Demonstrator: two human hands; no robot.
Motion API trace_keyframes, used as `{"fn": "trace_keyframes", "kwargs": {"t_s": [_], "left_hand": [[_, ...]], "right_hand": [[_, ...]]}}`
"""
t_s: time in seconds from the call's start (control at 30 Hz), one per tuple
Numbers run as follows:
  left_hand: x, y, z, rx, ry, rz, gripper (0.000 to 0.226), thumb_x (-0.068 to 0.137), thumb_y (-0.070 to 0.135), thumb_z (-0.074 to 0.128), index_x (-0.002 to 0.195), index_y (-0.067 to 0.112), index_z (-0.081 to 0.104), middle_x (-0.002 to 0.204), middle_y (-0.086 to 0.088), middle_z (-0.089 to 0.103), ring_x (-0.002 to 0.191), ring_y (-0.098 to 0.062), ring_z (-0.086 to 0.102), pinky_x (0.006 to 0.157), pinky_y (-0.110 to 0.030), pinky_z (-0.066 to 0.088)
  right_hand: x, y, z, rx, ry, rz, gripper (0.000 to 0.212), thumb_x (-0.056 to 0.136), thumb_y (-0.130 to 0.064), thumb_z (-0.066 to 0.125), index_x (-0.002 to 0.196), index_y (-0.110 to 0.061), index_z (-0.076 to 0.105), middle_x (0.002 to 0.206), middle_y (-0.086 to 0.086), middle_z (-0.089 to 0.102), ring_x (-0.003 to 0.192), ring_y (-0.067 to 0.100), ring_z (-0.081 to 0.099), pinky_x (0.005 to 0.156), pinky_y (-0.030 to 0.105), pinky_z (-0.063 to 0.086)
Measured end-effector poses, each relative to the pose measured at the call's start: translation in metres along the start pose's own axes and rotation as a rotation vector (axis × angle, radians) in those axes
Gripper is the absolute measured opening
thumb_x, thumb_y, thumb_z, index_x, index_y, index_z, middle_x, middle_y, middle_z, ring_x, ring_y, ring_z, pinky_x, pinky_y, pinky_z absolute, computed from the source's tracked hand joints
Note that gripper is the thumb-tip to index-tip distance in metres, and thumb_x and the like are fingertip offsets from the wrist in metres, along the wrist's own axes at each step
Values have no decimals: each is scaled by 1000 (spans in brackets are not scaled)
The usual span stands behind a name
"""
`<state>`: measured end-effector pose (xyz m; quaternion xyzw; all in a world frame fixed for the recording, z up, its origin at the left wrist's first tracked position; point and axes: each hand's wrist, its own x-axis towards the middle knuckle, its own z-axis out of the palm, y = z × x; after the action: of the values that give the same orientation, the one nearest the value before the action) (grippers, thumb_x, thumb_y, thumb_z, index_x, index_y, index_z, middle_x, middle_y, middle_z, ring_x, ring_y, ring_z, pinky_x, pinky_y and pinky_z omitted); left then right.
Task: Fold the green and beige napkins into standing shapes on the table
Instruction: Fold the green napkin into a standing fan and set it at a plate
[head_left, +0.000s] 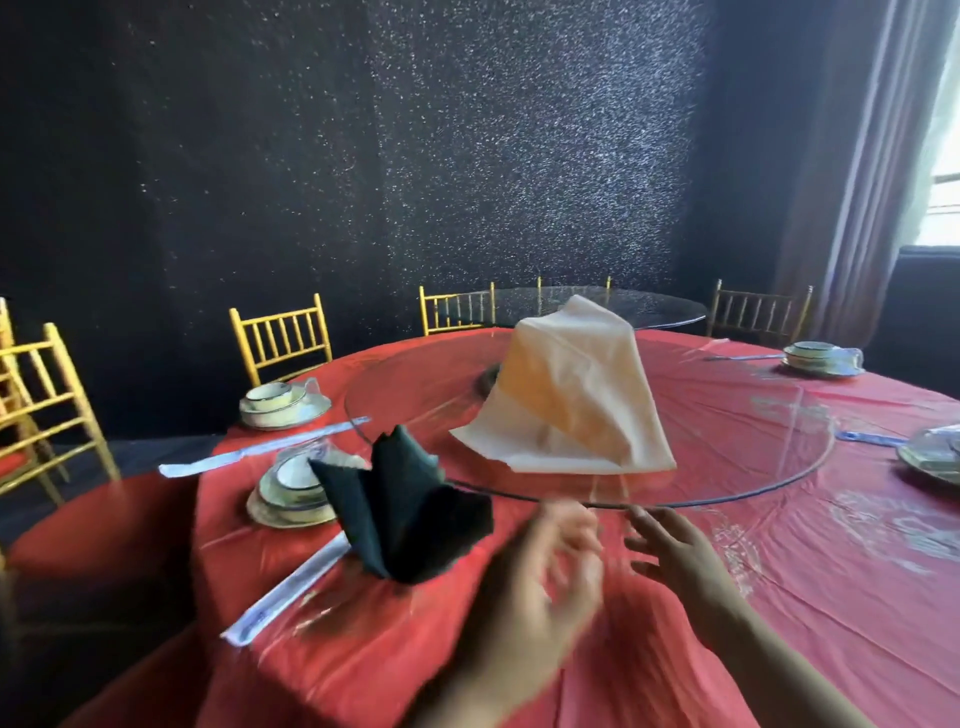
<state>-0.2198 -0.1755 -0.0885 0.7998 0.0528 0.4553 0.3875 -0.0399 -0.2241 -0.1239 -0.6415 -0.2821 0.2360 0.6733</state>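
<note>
Nearest, the left hand (524, 587) and right hand (675, 556) hover blurred over the red tabletop (779, 597), fingers spread, holding nothing. The green napkin (405, 509) stands folded just left of them, apparently finished. The beige napkin (571, 395) sits tented on the glass turntable (753, 447), seemingly awaiting its proper folding.

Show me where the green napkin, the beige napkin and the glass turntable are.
green napkin (402, 512), head view, middle of its standing folds.
beige napkin (571, 395), head view, centre of its front face.
glass turntable (753, 447), head view, bare glass right of the beige napkin.
</note>
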Motion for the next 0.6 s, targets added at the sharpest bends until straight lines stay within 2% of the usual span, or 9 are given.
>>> {"fn": "trace_keyframes", "kwargs": {"t_s": [0.07,0.13,0.23,0.3,0.37,0.4,0.5,0.57,0.6], "left_hand": [[-1,-12,39,24,-183,-108,29,75,33,53,96,52,48,88,16,59,78,2,57,72,-15,46],[6,-26,61,3,-236,-224,25,73,31,58,91,46,49,91,18,57,81,9,55,74,-6,40],[22,-52,75,-68,-137,-420,28,79,11,65,90,29,48,91,8,56,78,14,53,74,-4,39],[29,-69,78,-94,-61,-526,29,80,3,64,88,25,47,90,4,55,74,3,56,74,-11,43],[33,-80,79,-147,-1,-603,28,70,13,68,87,23,48,92,-1,55,73,-5,53,73,-25,46],[36,-84,79,-173,19,-631,33,60,23,67,87,22,48,93,-4,55,73,-8,52,69,-26,48],[43,-99,79,-262,88,-693,54,38,40,60,87,18,49,91,-6,56,71,-16,55,51,-20,49],[47,-108,78,-285,111,-712,59,34,41,60,85,16,49,87,-6,57,68,-19,57,47,-19,48],[48,-111,77,-287,109,-718,56,35,38,62,85,15,50,86,-7,57,65,-18,59,46,-20,48]], "right_hand": [[9,-5,-19,-53,32,-9,9,92,-14,53,87,-11,59,85,11,56,76,18,53,62,27,44],[22,-11,-36,-122,54,-31,8,91,-10,54,92,-6,61,82,11,57,74,18,52,59,26,43],[50,-19,-56,-221,94,-52,18,89,-5,57,105,-1,63,85,11,59,70,18,56,57,27,45],[72,-20,-63,-258,111,-39,25,87,-2,58,111,2,61,89,18,59,74,27,57,62,31,48],[92,-19,-64,-263,98,-4,29,87,0,56,116,5,58,88,20,58,77,28,57,60,32,48],[102,-18,-62,-255,83,20,30,88,1,54,118,6,56,86,20,56,75,27,56,55,29,48],[125,-20,-50,-188,16,104,29,91,2,49,120,5,52,77,15,53,53,17,57,40,17,46],[138,-19,-45,-140,-21,146,27,92,0,48,119,3,51,76,14,52,38,7,55,36,13,43],[141,-19,-43,-120,-33,160,24,92,0,49,116,1,52,78,13,52,38,6,55,35,13,42]]}}
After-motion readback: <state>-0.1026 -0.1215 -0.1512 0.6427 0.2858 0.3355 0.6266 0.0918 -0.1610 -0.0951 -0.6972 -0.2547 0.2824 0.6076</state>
